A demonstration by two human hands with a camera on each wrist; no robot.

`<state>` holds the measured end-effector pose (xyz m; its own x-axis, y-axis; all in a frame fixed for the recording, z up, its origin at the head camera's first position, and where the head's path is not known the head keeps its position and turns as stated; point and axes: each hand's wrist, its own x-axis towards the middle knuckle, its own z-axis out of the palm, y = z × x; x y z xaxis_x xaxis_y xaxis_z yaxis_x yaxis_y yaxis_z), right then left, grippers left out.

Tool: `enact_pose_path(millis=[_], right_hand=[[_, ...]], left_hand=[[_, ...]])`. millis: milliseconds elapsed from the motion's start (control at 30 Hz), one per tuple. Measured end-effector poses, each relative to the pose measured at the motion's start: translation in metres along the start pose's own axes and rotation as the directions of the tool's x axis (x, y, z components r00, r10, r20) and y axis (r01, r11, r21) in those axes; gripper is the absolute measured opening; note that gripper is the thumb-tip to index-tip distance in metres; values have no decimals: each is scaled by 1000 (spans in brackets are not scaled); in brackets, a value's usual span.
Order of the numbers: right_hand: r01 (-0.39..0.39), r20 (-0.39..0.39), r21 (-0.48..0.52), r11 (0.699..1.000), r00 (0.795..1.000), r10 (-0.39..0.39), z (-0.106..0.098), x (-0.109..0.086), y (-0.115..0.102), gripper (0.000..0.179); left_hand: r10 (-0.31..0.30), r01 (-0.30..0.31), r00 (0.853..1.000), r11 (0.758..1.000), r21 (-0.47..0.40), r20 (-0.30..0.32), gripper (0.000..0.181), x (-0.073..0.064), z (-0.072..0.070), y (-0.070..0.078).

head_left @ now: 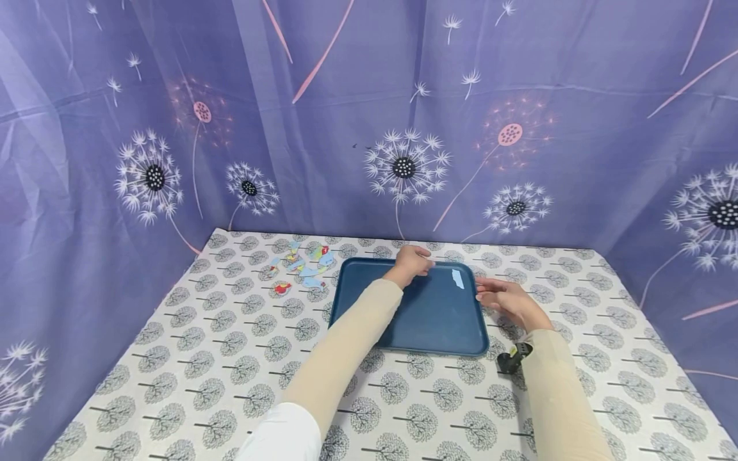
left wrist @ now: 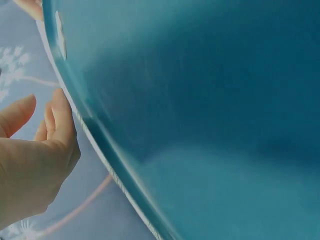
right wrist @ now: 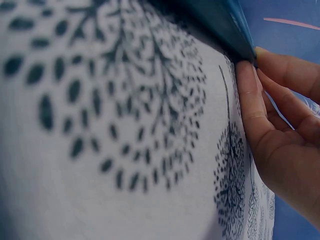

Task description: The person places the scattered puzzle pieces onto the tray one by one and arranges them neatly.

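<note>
The blue tray lies flat at the middle of the head view, on a table under a tree-print cloth. One pale piece rests inside it, near the upper right corner, where the raised rim probably helps keep it in.

The left hand reaches across to the far rim, its thumb well apart from the other fingers. In the left wrist view those fingers lie just outside the rim; whether they press on it I cannot tell. The right hand meets the right side with its fingers loosely extended, the tips at the rim; a firm pinch cannot be made out. Touching two neighbouring sides would suit steadying or squaring the tray.

Loose coloured pieces lie left of the tray, a red piece lowest, perhaps kept outside so each stays easy to pick up.

No brand or lettering can be read on the tray, the pieces or the dandelion-print curtain. A yellow-green mark on the black wrist device is too small to tell.
</note>
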<state>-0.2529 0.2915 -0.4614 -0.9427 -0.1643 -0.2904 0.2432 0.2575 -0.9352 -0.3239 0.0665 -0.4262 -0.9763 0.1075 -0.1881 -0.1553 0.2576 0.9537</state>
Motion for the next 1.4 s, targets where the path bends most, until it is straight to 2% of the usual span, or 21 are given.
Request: enact_pose_path(millis=[267, 533, 1000, 1167, 1400], right_hand=[[-2, 2, 15, 1000, 1000, 2, 0, 1, 0, 68], [4, 4, 2, 1000, 1000, -4, -1, 0, 0, 69], [-5, -7, -5, 1000, 1000, 5, 0, 2, 1, 67], [-8, -4, 5, 1000, 1000, 8, 1, 0, 1, 70], [17, 22, 4, 1000, 1000, -17, -1, -1, -1, 69]], left_hand=[[27, -25, 999, 996, -83, 31, 31, 1, -42, 5], [65, -57, 995, 993, -99, 71, 34, -4, -86, 7], [77, -81, 996, 994, -80, -46, 37, -21, -172, -22], [27, -35, 996, 994, -102, -80, 40, -24, -202, -34], [-23, 13, 991, 997, -79, -128, 44, -34, -242, -46]])
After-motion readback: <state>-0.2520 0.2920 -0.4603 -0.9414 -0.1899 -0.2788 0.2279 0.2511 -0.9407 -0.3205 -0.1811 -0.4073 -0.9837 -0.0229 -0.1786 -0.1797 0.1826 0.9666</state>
